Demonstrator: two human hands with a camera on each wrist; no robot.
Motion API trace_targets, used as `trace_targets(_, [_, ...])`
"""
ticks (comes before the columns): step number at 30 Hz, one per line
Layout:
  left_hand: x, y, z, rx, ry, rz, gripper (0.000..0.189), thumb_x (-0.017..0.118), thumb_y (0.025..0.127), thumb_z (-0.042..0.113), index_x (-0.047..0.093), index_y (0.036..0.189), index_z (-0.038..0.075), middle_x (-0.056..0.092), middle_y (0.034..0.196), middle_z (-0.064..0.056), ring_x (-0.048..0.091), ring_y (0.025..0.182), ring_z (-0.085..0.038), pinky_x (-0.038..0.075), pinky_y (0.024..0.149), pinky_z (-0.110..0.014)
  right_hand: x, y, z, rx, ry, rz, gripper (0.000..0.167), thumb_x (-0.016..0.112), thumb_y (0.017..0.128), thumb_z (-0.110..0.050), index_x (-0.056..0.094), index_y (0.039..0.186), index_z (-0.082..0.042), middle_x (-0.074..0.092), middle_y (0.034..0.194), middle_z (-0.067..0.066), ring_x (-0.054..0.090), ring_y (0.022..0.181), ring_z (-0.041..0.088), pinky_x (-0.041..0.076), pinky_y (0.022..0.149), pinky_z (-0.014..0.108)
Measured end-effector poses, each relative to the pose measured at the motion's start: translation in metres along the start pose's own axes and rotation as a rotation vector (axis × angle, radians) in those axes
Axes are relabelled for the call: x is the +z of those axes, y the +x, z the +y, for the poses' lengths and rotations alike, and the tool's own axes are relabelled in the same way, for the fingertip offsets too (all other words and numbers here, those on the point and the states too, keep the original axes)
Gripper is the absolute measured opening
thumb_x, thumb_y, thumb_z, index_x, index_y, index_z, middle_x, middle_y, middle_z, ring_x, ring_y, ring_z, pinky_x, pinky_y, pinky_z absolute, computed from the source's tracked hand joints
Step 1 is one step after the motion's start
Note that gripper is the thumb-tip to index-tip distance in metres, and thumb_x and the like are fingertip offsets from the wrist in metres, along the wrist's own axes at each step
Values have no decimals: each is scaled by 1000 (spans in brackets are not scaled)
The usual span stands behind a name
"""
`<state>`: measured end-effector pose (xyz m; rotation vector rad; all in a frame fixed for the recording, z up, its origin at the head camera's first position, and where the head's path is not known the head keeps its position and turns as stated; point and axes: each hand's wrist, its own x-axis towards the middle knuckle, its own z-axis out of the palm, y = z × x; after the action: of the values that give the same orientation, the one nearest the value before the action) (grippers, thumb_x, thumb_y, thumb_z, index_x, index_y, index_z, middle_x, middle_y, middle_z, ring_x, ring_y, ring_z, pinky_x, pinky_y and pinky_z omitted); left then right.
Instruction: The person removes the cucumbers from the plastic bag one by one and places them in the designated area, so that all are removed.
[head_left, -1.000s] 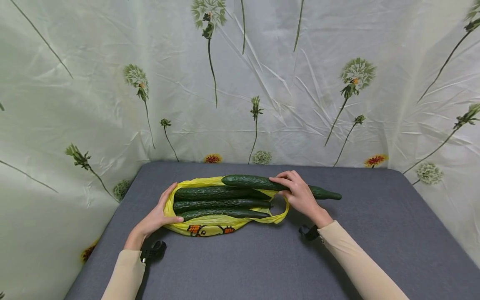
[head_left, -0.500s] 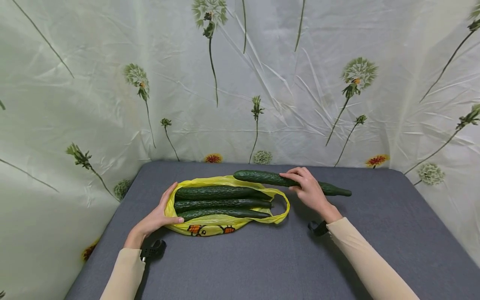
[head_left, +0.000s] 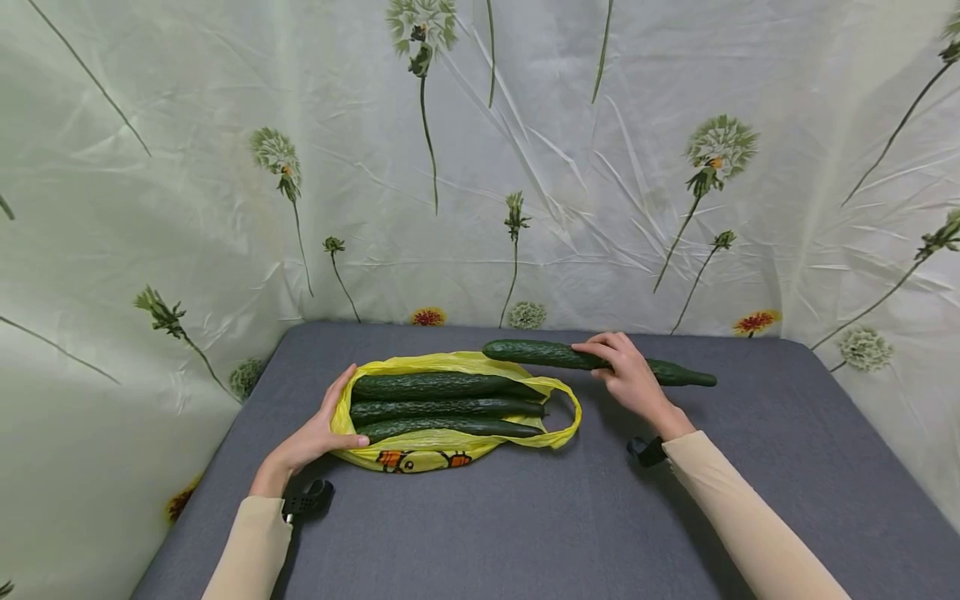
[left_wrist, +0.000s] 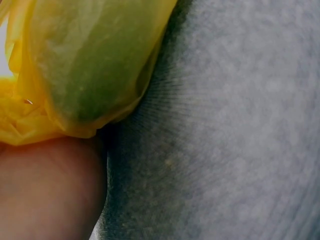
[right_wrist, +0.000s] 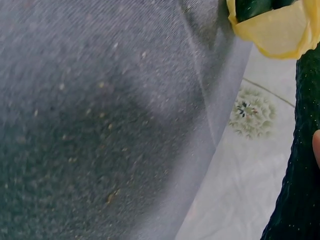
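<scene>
Cucumber [head_left: 534,353] is stretching near the table's [head_left: 480,533] far edge, one tip by a yellow bag's [head_left: 435,441] rim — the right hand [head_left: 632,382] pinching its middle. The left hand [head_left: 315,433] is spreading round the bag's left end, three more cucumbers [head_left: 450,407] lying inside.

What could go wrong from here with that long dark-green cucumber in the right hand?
In the head view, the left tip of the long dark-green cucumber overlaps the back rim of the yellow plastic bag, so it might snag and drag the bag. The bare right hand grips the cucumber near its middle, both ends jutting out, so it might tilt.
</scene>
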<state>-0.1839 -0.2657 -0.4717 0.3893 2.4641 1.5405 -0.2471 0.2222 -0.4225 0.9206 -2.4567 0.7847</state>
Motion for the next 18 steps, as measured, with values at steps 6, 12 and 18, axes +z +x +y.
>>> trace_targets(6, [0,0,1,-4,5,0,110,77,80,16,-2,154,31,-13,157,-13,-11,139,-46,9,95,-76,-1,-3,8,19,-9,-12,48,69,75,17,66,119,-3,58,110,13,49,94,28,42,76,44])
trace_targets(12, [1,0,1,-14,6,5,110,78,80,16,-2,154,33,-13,157,-13,-11,139,-46,9,95,-76,-4,-4,15,24,-15,-21,48,69,76,18,67,119,-3,58,110,13,49,93,28,41,75,44])
trace_targets(18, [1,0,2,-23,5,3,110,78,80,17,-2,154,33,-13,157,-13,-11,139,-46,9,95,-76,-6,-5,22,39,-6,-31,47,68,77,17,67,119,-4,58,111,13,49,93,27,40,73,42])
